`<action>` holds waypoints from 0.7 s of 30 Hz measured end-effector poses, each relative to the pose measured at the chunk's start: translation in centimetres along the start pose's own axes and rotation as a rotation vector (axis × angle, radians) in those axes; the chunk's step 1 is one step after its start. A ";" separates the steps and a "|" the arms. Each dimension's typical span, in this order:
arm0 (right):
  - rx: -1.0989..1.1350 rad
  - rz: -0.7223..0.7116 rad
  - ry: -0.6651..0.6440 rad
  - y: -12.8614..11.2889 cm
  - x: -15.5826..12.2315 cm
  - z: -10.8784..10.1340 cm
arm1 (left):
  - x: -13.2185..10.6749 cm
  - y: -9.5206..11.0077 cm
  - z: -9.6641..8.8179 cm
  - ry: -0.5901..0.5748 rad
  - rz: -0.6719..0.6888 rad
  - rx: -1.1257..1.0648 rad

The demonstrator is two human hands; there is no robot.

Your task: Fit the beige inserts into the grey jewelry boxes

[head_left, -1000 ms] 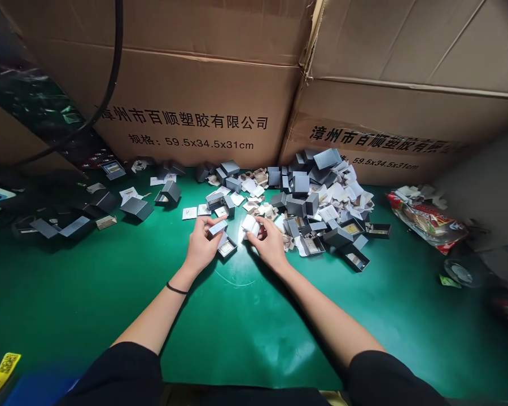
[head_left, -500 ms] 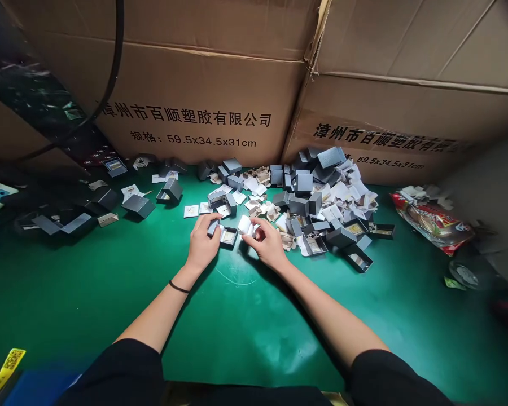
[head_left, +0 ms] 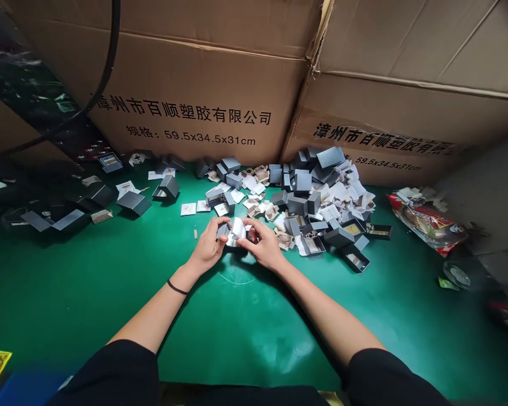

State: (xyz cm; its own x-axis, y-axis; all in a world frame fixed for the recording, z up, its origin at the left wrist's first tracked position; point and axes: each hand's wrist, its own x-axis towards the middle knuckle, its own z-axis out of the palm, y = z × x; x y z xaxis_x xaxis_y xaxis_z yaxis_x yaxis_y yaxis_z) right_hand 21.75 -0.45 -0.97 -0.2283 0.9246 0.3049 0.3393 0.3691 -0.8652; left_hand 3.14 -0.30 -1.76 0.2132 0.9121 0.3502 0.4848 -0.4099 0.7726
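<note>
My left hand is closed around a small dark grey box at the middle of the green table. Close beside it, my right hand pinches a folded white paper piece between thumb and fingers. The paper is over the box, and the hands hide much of both. Whether the paper is inside the box or only above it, I cannot tell. Just beyond the hands lie more small grey boxes and flat white cards.
A heap of grey boxes and folded white papers lies right of centre. Loose boxes are scattered on the left. Large cardboard cartons wall off the back. A red plastic packet lies at the right.
My right hand has moved left with the white paper, bringing it over the box. My left hand has shifted slightly and tilted the box up. The view has turned a little.
</note>
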 end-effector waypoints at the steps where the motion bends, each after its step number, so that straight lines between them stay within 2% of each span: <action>1: 0.007 0.003 -0.015 -0.1 0.0 0.0 | 0.0 0.0 0.0 -0.002 -0.002 0.003; 6: -0.041 -0.035 -0.065 0.1 -0.1 0.1 | 0.0 0.3 0.0 0.014 -0.061 0.027; 10: -0.107 -0.103 -0.074 0.7 -0.1 0.2 | -0.1 0.4 -0.1 0.002 -0.042 0.040; 15: -0.121 -0.075 -0.084 0.9 0.0 0.4 | -0.1 0.3 -0.2 -0.013 -0.019 0.067; 21: -0.134 -0.078 -0.164 0.8 0.0 0.3 | -0.1 0.1 -0.3 0.018 -0.028 0.057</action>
State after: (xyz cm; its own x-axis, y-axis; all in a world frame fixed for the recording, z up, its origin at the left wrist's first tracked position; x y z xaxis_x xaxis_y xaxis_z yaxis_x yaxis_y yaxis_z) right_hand 21.75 -0.22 -1.78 -0.4001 0.8690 0.2911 0.4306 0.4586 -0.7773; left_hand 2.93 -0.40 -1.61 0.1844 0.9226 0.3388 0.5382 -0.3833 0.7506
